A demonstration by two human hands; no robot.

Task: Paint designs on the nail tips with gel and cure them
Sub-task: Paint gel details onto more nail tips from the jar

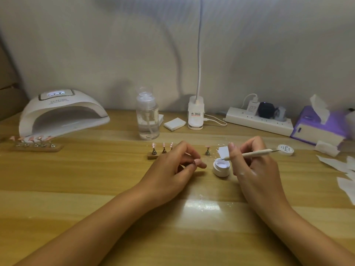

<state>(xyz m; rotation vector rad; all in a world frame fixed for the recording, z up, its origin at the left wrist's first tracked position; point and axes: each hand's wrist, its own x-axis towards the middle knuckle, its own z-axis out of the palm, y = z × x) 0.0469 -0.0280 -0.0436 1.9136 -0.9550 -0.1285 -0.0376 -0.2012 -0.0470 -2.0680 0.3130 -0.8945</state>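
My left hand (178, 162) pinches a pink nail tip on its small holder (196, 162) just above the table. My right hand (249, 160) grips a thin cream brush (255, 153), and the brush's tip dips into an open white gel pot (221, 167) between the hands. Behind my left hand a small wooden stand (153, 154) carries pink nail tips on metal holders (163, 147). One more holder with a tip (207, 150) stands alone. The white curing lamp (61, 114) sits at the back left.
A second wooden stand of nail tips (34, 144) lies before the lamp. A clear pump bottle (147, 116), white pads (174, 124), a desk lamp base (195, 114) and a power strip (259, 120) line the back. The pot's lid (286, 149), a purple tissue box (318, 125) and paper wipes (343, 169) are at right.
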